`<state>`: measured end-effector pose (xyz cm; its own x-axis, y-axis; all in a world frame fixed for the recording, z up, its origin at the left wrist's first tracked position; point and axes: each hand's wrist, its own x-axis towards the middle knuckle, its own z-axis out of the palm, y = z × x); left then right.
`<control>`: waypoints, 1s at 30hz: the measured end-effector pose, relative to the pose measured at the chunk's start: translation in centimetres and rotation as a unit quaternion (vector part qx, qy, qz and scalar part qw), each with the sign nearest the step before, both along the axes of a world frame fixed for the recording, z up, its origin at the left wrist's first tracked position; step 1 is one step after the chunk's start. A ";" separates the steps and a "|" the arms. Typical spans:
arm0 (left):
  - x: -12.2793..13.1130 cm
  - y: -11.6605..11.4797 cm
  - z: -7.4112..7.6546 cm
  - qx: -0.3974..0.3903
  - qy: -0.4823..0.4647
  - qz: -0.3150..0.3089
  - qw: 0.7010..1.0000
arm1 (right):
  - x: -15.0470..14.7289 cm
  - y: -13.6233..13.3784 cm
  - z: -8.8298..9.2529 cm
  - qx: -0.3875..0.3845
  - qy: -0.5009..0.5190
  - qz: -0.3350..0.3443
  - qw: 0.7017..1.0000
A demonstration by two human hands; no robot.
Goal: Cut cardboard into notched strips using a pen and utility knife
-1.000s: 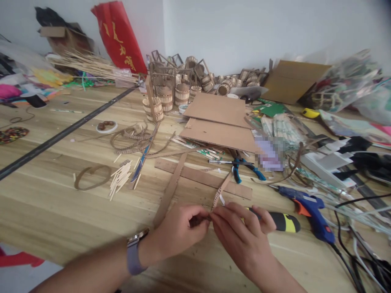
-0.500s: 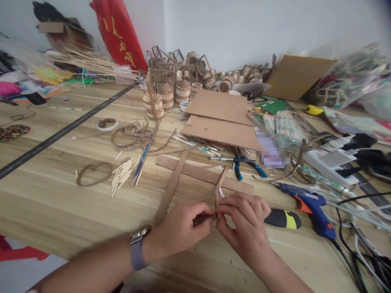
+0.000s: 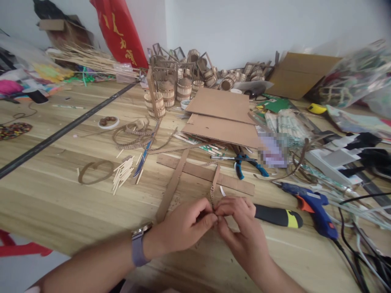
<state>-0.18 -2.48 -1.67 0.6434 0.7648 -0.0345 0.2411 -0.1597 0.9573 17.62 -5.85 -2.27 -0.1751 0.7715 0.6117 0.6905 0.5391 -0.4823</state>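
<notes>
A narrow corrugated cardboard strip (image 3: 214, 183) rises from between my fingertips, near the front of the wooden table. My left hand (image 3: 183, 226) pinches its lower end, thumb and forefinger together. Fingertips of my right hand (image 3: 240, 226) meet them there, also closed on the strip; its very end is hidden. Flat cardboard strips (image 3: 172, 185) lie just beyond, one crossing another (image 3: 235, 183). Beside my right hand rests a black and yellow handle (image 3: 275, 215). Short wooden sticks (image 3: 123, 173) and a curled brown strip (image 3: 96, 172) lie to the left.
A blue glue gun (image 3: 319, 207) with cables is at the right. Blue-handled pliers (image 3: 239, 167) and cardboard sheets (image 3: 220, 106) lie ahead. Small slatted buckets (image 3: 155, 105) stand at the back. A long black bar (image 3: 70, 126) crosses the left side, near a dish of brown balls (image 3: 108, 122).
The cardboard strip has tilted slightly and shifted left. My right hand has moved a little left, its fingers more gathered, showing more of the black and yellow handle.
</notes>
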 end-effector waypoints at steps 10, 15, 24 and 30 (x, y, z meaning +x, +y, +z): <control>-0.3 0.0 -0.2 0.067 -0.026 0.015 0.997 | 0.9 0.0 0.1 -0.109 0.153 0.006 0.982; -0.2 0.1 -0.5 0.091 -0.072 0.021 0.993 | 1.1 0.1 0.5 -0.015 -0.016 0.006 1.000; -0.2 0.3 -1.2 0.194 -0.074 0.013 0.978 | 1.2 0.3 0.8 -0.062 0.011 0.045 0.997; -0.2 -0.1 -0.7 0.225 -0.044 0.008 0.973 | 0.9 0.0 0.7 -0.076 0.051 0.025 0.995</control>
